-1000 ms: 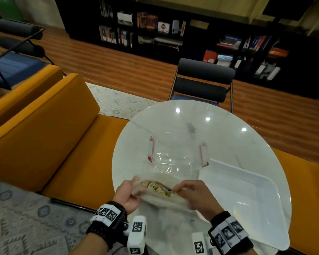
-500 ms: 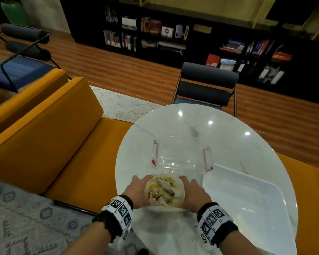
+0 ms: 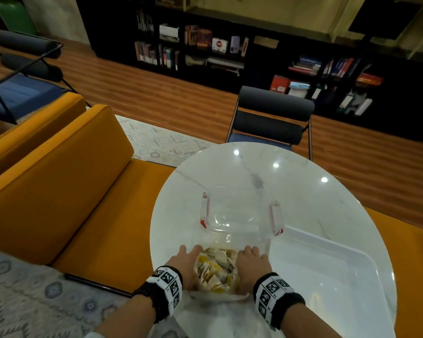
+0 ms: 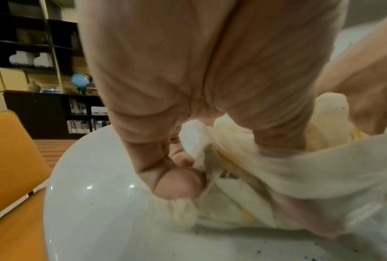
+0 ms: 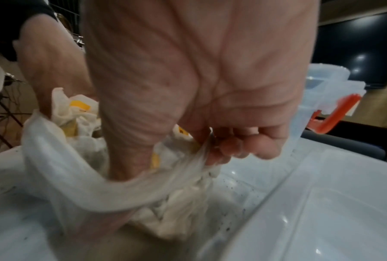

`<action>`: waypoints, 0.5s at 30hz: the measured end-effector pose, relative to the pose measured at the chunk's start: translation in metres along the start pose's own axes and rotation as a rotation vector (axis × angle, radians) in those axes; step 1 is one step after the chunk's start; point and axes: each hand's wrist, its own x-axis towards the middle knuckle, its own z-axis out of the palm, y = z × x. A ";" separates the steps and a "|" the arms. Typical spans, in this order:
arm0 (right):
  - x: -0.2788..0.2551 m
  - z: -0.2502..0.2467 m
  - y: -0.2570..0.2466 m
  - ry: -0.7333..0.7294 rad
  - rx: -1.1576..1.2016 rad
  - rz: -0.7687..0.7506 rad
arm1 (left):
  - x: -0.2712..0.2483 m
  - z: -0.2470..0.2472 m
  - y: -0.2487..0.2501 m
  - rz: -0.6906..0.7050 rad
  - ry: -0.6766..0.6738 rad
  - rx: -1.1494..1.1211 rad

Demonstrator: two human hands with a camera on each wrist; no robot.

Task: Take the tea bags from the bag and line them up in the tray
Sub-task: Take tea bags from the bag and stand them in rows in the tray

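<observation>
Head view: both hands are clamped on the mouth of a thin plastic bag (image 3: 217,295) at the near edge of a round white table (image 3: 303,191). The left hand (image 3: 183,264) grips the bag's left rim, thumb inside and fingers curled on the outside; the right hand (image 3: 253,264) pinches the right rim the same way, stretching the opening wide between them. Between the hands, inside the bag, sits a heap of tea bags (image 3: 216,267), pale paper with yellow tags. Just beyond the fingertips stands a clear lidded box (image 3: 239,215) with red latches; I cannot tell what it holds. Right of the right hand lies the white tray (image 3: 327,276), touching the bag's side, with no tea bags in it.
</observation>
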 end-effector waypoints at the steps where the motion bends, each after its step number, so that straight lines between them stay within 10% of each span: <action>1: -0.001 0.001 0.000 -0.028 0.015 -0.012 | 0.000 0.000 0.000 0.026 -0.007 -0.021; 9: -0.024 -0.010 0.017 -0.169 0.266 -0.013 | -0.005 0.010 -0.003 0.170 -0.041 -0.067; 15: -0.051 -0.028 0.021 0.180 0.413 -0.086 | -0.015 0.014 -0.014 0.159 0.014 -0.026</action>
